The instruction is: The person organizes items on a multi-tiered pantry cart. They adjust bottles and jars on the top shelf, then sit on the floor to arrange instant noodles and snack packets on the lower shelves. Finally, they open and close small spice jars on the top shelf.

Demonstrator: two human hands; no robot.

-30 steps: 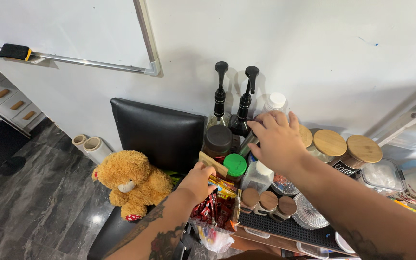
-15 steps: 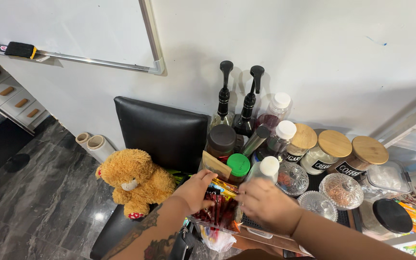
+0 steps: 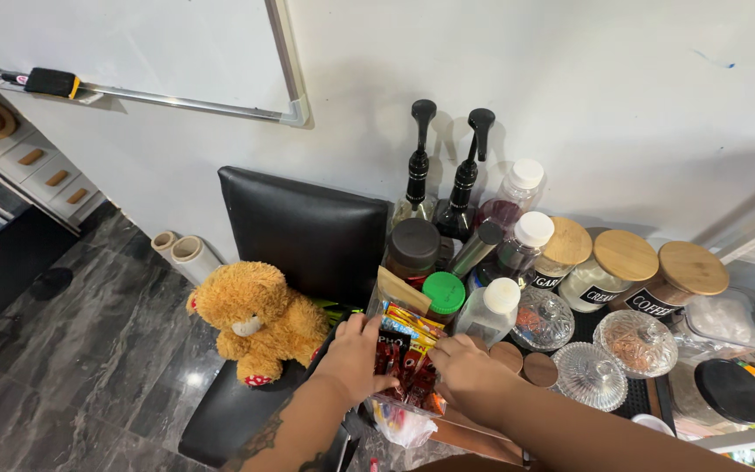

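My left hand (image 3: 353, 357) and my right hand (image 3: 472, 374) both rest on a clear box of colourful sachets (image 3: 408, 354) at the near left edge of a crowded counter. Left fingers press the packets from the left, right fingers touch them from the right. Whether either hand grips a packet cannot be told. Just behind stand a green-lidded jar (image 3: 443, 295), a white-capped clear bottle (image 3: 491, 312) and a dark brown-lidded jar (image 3: 412, 247).
Two black pump bottles (image 3: 443, 175) stand against the wall. Wooden-lidded jars (image 3: 626, 267) and cut-glass lidded bowls (image 3: 635, 341) fill the right. A black chair (image 3: 303, 232) holds a tan teddy bear (image 3: 255, 319). A whiteboard (image 3: 133, 44) hangs upper left.
My right hand has come back from the bottles at the rear and dropped down to the sachet box. My left hand stayed at the box.
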